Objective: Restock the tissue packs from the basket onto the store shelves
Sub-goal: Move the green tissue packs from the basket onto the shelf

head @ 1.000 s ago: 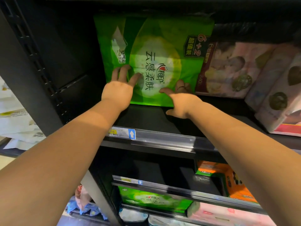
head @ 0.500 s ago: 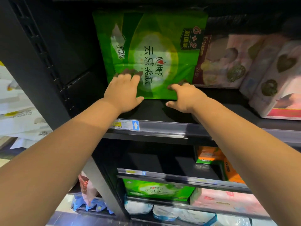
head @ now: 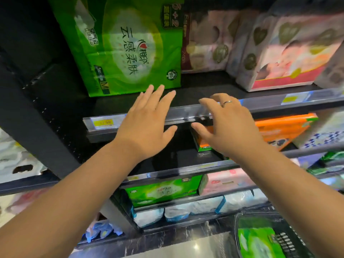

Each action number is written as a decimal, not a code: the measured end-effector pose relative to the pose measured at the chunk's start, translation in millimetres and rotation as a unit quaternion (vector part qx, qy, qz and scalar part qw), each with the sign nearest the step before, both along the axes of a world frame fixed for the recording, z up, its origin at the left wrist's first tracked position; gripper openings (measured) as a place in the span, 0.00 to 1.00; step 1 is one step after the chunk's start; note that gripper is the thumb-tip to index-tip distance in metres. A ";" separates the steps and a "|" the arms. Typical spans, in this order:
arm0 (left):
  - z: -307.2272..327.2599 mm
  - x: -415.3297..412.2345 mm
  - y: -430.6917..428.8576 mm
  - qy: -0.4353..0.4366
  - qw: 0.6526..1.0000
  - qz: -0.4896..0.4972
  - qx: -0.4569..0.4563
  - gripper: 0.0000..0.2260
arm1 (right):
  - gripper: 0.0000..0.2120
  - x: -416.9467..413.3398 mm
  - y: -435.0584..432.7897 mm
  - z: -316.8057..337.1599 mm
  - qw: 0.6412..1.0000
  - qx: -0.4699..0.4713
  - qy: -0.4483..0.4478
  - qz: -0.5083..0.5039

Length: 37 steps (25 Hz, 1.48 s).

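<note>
Before the green tissue pack (head: 130,49) (standing upright), the left hand (head: 147,125) and right hand (head: 230,127) hover, grip loose and empty.

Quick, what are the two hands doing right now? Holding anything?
Left hand: open, fingers straight, holding nothing, fingertips near the green tissue pack.
Right hand: open, fingers loosely spread, holding nothing.

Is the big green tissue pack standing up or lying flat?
Standing up. The green tissue pack rests on its bottom edge on the shelf, with its tall front face toward the camera.
</note>
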<state>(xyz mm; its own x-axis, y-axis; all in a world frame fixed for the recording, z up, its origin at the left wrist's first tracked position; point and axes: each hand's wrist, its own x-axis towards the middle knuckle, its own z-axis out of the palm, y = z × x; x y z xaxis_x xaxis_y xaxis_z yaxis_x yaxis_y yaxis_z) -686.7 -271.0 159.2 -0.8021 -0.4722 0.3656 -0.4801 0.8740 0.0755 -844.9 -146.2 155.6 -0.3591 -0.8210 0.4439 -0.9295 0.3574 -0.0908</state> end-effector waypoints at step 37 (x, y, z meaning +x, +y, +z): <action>-441.6 -390.6 318.9 -0.416 0.797 -0.367 0.237 0.35 | 0.37 -211.8 385.7 -432.3 0.700 0.223 -0.502 -0.456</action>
<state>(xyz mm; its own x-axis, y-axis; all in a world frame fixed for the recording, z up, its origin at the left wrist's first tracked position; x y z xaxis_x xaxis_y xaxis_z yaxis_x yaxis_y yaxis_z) -1077.2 47.9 -282.3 -0.7977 0.3099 -0.5173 0.0927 0.9107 0.4026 -1056.7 239.5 -276.6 -0.7718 -0.0228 -0.6355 0.1562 0.9620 -0.2242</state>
